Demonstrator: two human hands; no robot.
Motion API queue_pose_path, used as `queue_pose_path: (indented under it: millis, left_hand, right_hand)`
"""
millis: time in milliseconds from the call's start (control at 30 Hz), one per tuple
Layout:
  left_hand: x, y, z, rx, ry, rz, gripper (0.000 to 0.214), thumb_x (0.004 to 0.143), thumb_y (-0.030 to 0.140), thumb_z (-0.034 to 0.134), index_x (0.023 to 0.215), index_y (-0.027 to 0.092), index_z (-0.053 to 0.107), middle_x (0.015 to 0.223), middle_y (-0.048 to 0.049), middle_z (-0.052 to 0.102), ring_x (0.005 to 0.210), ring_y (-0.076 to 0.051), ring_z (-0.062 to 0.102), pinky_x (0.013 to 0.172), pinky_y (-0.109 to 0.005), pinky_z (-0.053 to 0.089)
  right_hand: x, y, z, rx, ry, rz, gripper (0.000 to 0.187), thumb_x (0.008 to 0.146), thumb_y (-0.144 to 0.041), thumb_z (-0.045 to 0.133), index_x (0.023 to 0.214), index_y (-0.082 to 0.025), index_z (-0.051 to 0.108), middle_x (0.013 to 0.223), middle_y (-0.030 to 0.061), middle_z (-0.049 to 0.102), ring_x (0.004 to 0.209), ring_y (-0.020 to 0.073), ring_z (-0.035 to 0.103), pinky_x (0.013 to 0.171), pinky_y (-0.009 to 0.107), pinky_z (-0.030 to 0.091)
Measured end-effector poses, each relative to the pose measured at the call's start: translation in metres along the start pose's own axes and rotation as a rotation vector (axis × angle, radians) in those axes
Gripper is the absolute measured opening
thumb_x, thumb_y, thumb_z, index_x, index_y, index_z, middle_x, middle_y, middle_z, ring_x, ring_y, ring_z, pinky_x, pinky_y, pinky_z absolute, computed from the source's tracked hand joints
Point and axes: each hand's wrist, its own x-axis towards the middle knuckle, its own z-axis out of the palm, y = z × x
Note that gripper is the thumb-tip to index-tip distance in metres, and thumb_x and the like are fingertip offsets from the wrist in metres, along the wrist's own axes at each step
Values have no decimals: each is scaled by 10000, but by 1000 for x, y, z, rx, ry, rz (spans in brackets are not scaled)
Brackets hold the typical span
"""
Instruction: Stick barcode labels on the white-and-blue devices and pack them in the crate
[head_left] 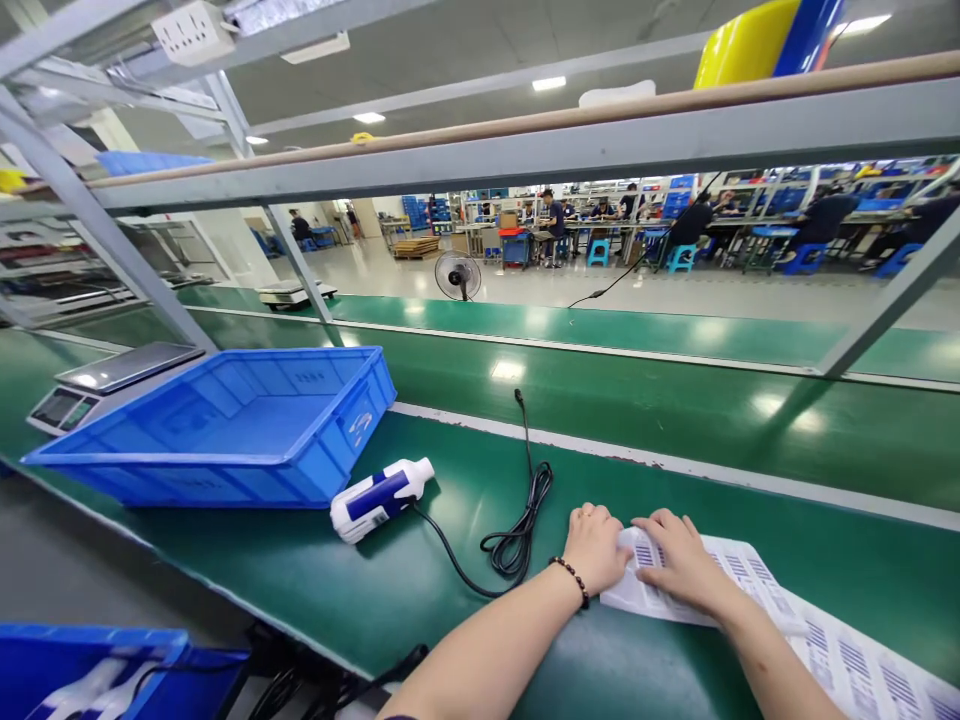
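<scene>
A white sheet of barcode labels lies on the green bench and runs off toward the lower right. My left hand, with a beaded bracelet at the wrist, has its fingers bent and closed at the sheet's left end. Over the same end rests my right hand, its thumb and fingers gripping the paper. What lies between the fingertips is partly hidden. To the left is a white bottle-shaped device with a dark blue panel, on its side. Its black power cord is coiled between it and my left hand.
A blue crate stands at left, beside a weighing scale. Another blue bin at lower left holds similar white devices. A shelf beam crosses above the bench. Beyond are a fan and several seated people.
</scene>
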Motion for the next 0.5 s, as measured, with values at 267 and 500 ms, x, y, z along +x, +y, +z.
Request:
queue_pose_path:
  millis: [267,500]
  left_hand:
    - [4,-5,10,33,-6,6,229,841,302,460,805,175,648,879,-69,625,917,-209,480,849,-382,352]
    - [3,-5,13,40,0,20,248,843,297,429,835,189,652,891,-66,615,932,-213,457,860,-388,340]
  right_hand:
    - [3,11,1,23,157,-97,275,800,-310,400,950,-262,626,1069,72,575,1084,240,486,1027,551,124]
    - [7,8,7,4,237,-133,307,792,-304,370,881,-263,661,1046,69,613,1119,266,487,1016,568,160]
